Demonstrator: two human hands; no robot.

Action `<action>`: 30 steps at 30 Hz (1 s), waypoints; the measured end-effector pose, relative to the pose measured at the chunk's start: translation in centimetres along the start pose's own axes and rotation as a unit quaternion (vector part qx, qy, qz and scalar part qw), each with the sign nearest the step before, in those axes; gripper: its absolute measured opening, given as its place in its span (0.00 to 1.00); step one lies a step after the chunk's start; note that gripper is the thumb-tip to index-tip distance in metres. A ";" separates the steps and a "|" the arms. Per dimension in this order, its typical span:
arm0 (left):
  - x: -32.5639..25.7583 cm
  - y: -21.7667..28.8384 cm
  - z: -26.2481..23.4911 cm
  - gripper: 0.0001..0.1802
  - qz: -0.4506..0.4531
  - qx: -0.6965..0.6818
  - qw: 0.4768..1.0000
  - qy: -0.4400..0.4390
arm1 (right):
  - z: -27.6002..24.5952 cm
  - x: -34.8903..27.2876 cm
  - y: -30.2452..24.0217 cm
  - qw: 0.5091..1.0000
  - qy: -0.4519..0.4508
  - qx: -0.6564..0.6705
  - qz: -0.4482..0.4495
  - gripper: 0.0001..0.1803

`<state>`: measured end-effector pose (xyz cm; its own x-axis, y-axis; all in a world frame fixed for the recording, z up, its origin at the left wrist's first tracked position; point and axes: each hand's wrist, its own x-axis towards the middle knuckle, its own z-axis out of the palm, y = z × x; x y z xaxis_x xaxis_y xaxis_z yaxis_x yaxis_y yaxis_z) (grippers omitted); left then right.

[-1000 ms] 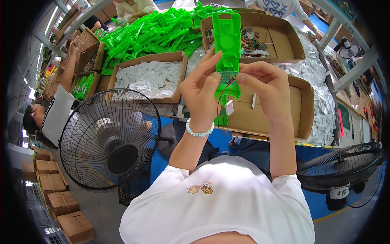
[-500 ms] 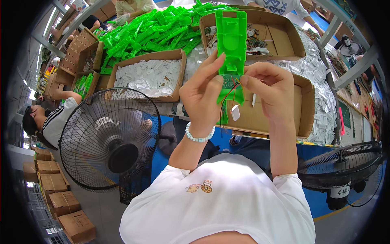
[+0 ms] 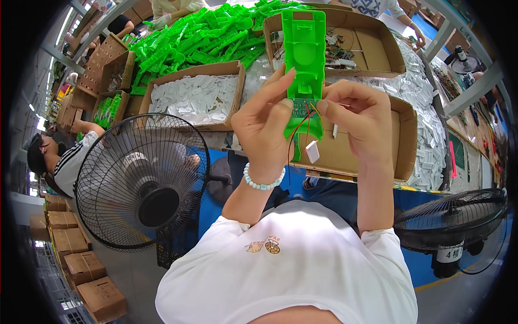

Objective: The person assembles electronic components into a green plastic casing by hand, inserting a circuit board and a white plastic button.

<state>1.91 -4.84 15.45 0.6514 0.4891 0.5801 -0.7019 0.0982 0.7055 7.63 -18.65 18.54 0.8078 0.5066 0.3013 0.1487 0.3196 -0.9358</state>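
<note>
Between my hands stands a bright green plastic housing (image 3: 304, 51), its hollow inner side toward me. A small green circuit board (image 3: 300, 107) sits across its lower part, with thin red, black and yellow wires. A small white rectangular part (image 3: 312, 152) dangles below on the wires. My left hand (image 3: 264, 121) grips the housing's left edge, thumb at the board and index finger raised along the side. My right hand (image 3: 353, 110) is closed at the board's right end, thumb and index finger pinched by the wires; its other fingers curl behind.
A cardboard tray (image 3: 402, 140) lies under my hands; another tray (image 3: 377, 48) behind holds wired boards. At left are a tray of white parts (image 3: 194, 100) and a heap of green housings (image 3: 199, 43). Fans (image 3: 143, 183) (image 3: 453, 221) flank me. Other people work nearby.
The housing and both hands have shifted slightly left. My left thumb has moved a little on the board's edge, and the dangling white part has swung slightly.
</note>
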 end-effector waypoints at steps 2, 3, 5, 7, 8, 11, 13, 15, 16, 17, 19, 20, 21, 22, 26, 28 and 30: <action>-0.1 0.0 -0.1 0.25 -0.010 0.044 0.999 -0.002 | -0.2 -0.1 0.3 1.000 -0.003 -0.002 0.001 0.03; -0.1 0.0 -0.1 0.25 -0.011 0.044 0.999 -0.002 | -0.2 -0.2 0.3 1.000 -0.007 -0.004 0.002 0.03; -0.1 0.0 0.0 0.24 0.006 0.036 0.999 -0.007 | 0.1 -0.3 -0.1 1.000 -0.005 -0.009 -0.015 0.04; 0.1 -0.1 0.1 0.23 0.021 0.008 1.000 -0.020 | 0.2 -0.5 -0.4 0.999 -0.004 -0.013 -0.031 0.04; 0.2 -0.1 0.1 0.22 0.038 -0.021 0.999 -0.033 | 0.2 -0.6 -0.5 0.999 -0.002 -0.023 -0.036 0.04; 0.0 0.8 0.9 0.21 0.038 0.030 0.998 -0.042 | 0.1 -0.7 -0.8 0.998 0.006 -0.040 -0.044 0.03; -0.2 0.6 0.9 0.22 0.037 0.019 0.997 -0.057 | 0.3 -0.9 -0.9 0.998 0.011 -0.046 -0.049 0.03; -0.2 0.5 1.0 0.23 0.034 0.008 0.997 -0.073 | 0.4 -1.0 -0.9 0.993 0.022 -0.076 -0.086 0.03; -0.2 0.4 1.0 0.24 0.047 0.011 0.996 -0.073 | 0.5 -1.1 -0.9 0.993 0.024 -0.076 -0.086 0.03; -0.2 0.3 1.1 0.25 0.060 0.014 0.996 -0.072 | 0.5 -1.1 -1.0 0.991 0.026 -0.090 -0.094 0.04; -0.2 0.2 1.0 0.24 0.063 0.016 0.995 -0.070 | 0.5 -1.1 -1.0 0.989 0.028 -0.103 -0.101 0.04; -0.2 0.2 1.0 0.24 0.067 0.019 0.995 -0.068 | 0.5 -1.2 -0.9 0.988 0.030 -0.112 -0.106 0.04; -0.2 0.2 1.0 0.24 0.066 0.019 0.995 -0.068 | 0.5 -1.2 -0.9 0.986 0.031 -0.121 -0.111 0.04; -0.2 0.1 0.9 0.24 0.069 0.024 0.995 -0.070 | 0.5 -1.2 -0.9 0.986 0.031 -0.121 -0.111 0.04; -0.2 -0.2 0.8 0.24 0.083 0.038 0.994 -0.067 | 0.7 -1.4 -1.0 0.986 0.033 -0.120 -0.107 0.04; -0.3 0.1 0.8 0.24 0.083 0.044 0.993 -0.069 | 0.6 -1.5 -1.0 0.987 0.035 -0.118 -0.107 0.04; -0.3 0.1 0.8 0.24 0.083 0.050 0.993 -0.070 | 0.6 -1.5 -1.2 0.988 0.034 -0.109 -0.101 0.04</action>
<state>1.83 -5.68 15.69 0.5679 0.3652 0.7376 -0.7753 -0.0635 0.6283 5.87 -19.32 19.36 0.7846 0.3920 0.4803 0.4244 0.2251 -0.8770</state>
